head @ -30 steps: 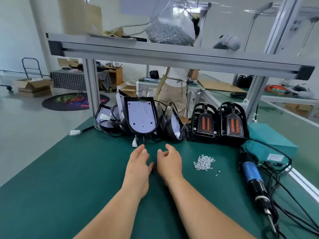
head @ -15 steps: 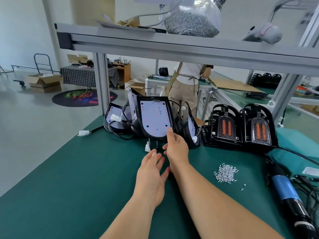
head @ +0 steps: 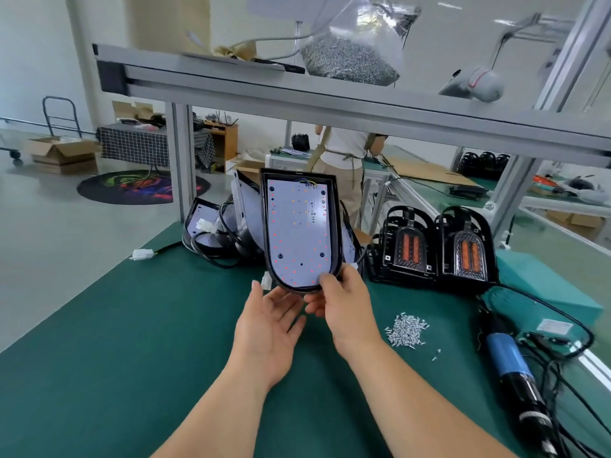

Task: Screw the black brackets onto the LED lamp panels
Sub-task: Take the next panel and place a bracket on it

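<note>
LED lamp panel [head: 299,233]: held upright above the desk [head: 99,358], rounded end down, pinched at that end by the right hand [head: 344,305]. Left hand [head: 267,322]: open, palm up, just beneath the panel. Spare panels [head: 211,223]: heaped behind it, leftward. Black brackets [head: 433,246]: stacked to its right. Screws [head: 406,330]: piled below and right of it.

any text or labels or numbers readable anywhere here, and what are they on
No text here can be read.
white label on the front of the teal box: has print, too blurred to read.
LED panel pinched at its lower edge by the right hand: small marks near its upper right, too small to read.
</note>
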{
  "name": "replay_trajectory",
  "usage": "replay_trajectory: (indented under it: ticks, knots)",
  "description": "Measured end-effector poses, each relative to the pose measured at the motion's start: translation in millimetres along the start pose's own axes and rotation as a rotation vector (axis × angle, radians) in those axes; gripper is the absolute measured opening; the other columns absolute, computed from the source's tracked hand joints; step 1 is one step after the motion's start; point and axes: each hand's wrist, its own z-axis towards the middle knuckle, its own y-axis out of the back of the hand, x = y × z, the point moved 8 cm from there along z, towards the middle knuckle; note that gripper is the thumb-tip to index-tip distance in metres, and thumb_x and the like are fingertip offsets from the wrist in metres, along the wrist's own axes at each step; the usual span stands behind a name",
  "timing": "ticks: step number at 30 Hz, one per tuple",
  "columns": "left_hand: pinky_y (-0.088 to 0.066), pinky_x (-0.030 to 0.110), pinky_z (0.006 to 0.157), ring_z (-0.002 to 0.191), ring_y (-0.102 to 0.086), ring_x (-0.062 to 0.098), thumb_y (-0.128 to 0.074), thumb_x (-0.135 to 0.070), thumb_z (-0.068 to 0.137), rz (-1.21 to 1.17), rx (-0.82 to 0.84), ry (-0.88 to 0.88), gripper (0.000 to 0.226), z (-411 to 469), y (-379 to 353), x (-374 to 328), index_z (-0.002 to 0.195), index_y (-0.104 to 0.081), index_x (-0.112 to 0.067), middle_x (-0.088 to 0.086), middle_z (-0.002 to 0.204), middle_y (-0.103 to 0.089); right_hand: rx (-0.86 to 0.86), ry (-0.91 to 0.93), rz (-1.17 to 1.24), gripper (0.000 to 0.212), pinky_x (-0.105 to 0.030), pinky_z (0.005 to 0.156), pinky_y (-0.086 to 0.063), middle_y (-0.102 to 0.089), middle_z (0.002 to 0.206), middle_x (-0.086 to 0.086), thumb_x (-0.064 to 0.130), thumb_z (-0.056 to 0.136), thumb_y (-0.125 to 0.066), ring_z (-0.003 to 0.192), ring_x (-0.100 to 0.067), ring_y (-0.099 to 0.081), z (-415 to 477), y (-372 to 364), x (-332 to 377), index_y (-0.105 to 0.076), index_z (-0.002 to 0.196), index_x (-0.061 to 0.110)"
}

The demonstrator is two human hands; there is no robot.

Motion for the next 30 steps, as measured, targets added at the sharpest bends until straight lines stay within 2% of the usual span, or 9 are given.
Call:
replay_trajectory:
  ticks: [5,9,12,17,21,23,25,27,30]
  knots:
    - [-0.045,0.051,0.103,0.118,-0.064,0.037,-0.036,-0.076,0.087,-0.056,0.192,0.066,0.083,-7,-13,-5,0.125,-0.068,-0.01,0.017,0.127,-0.067,0.035,-0.085,-0.141,0.016,-0.02,0.039,-0.04,-0.065,0.08,-0.019,0.001,0.093,-0.043,0.042,-0.017,-0.053,-44,27,-7,-0.053,0.098,0.013]
    - [-0.059,0.048,0.08,0.115,-0.066,0.034,-0.041,-0.089,0.067,0.05,0.31,0.125,0.089,-20,-25,-3,0.118,-0.074,-0.023,0.01,0.129,-0.068,0.041,-0.1,-0.315,0.024,-0.025,0.04,-0.046,-0.065,0.092,-0.005,0.004,0.089,-0.044,0.04,-0.011,-0.052,-71,42,-14,-0.054,0.103,0.022]
    - [-0.061,0.043,0.074,0.108,-0.071,0.027,-0.035,-0.089,0.075,0.028,0.32,0.074,0.082,-24,-28,-7,0.111,-0.077,-0.029,0.005,0.123,-0.071,0.07,-0.125,-0.434,0.055,-0.027,0.041,-0.048,-0.068,0.095,0.001,0.007,0.089,-0.045,0.043,-0.013,-0.052,-84,47,-20,-0.045,0.141,0.023]
    - [-0.06,0.042,0.075,0.102,-0.073,0.027,-0.04,-0.09,0.071,-0.007,0.266,-0.027,0.081,-22,-20,-19,0.102,-0.081,-0.027,0.005,0.117,-0.074,0.113,-0.167,-0.585,0.079,-0.031,0.048,-0.048,-0.069,0.089,-0.004,0.014,0.088,-0.046,0.045,-0.015,-0.049,-99,47,-28,-0.014,0.159,0.029]
    - [-0.052,0.046,0.09,0.11,-0.07,0.029,-0.074,-0.078,0.05,-0.093,0.236,-0.078,0.087,-26,-9,-40,0.119,-0.074,-0.024,0.008,0.123,-0.071,0.12,-0.171,-0.6,0.073,-0.027,0.058,-0.045,-0.065,0.094,0.002,0.017,0.087,-0.048,0.053,-0.011,-0.05,-101,45,-28,-0.027,0.156,0.025]
    - [-0.051,0.045,0.085,0.102,-0.073,0.026,-0.079,-0.052,0.065,-0.077,0.183,-0.115,0.06,-24,-3,-52,0.116,-0.074,-0.021,0.008,0.119,-0.073,0.122,-0.173,-0.596,0.06,-0.024,0.057,-0.042,-0.063,0.089,0.007,0.016,0.084,-0.047,0.054,-0.008,-0.049,-100,43,-27,-0.046,0.144,0.02]
    - [-0.049,0.04,0.074,0.08,-0.076,0.022,-0.065,-0.035,0.088,-0.026,0.034,-0.045,0.026,-22,3,-49,0.106,-0.073,-0.018,0.006,0.104,-0.077,0.114,-0.17,-0.611,0.058,-0.024,0.062,-0.042,-0.059,0.09,0.008,0.018,0.08,-0.046,0.062,-0.014,-0.05,-98,43,-27,-0.051,0.137,0.014]
    - [-0.05,0.042,0.075,0.079,-0.075,0.026,-0.051,-0.044,0.099,-0.005,-0.105,0.061,0.039,-23,9,-38,0.116,-0.066,-0.013,0.01,0.101,-0.076,0.078,-0.189,-0.618,0.061,-0.027,0.065,-0.043,-0.056,0.095,0.002,0.018,0.079,-0.047,0.07,-0.021,-0.05,-96,47,-29,-0.048,0.139,0.009]
    - [-0.054,0.049,0.091,0.107,-0.069,0.03,-0.054,-0.072,0.086,-0.004,-0.177,0.018,0.076,-33,10,-37,0.135,-0.054,-0.015,0.009,0.123,-0.066,0.039,-0.239,-0.546,0.057,-0.023,0.042,-0.04,-0.061,0.081,-0.005,0.008,0.085,-0.046,0.043,-0.017,-0.05,-93,52,-33,-0.044,0.142,0.005]
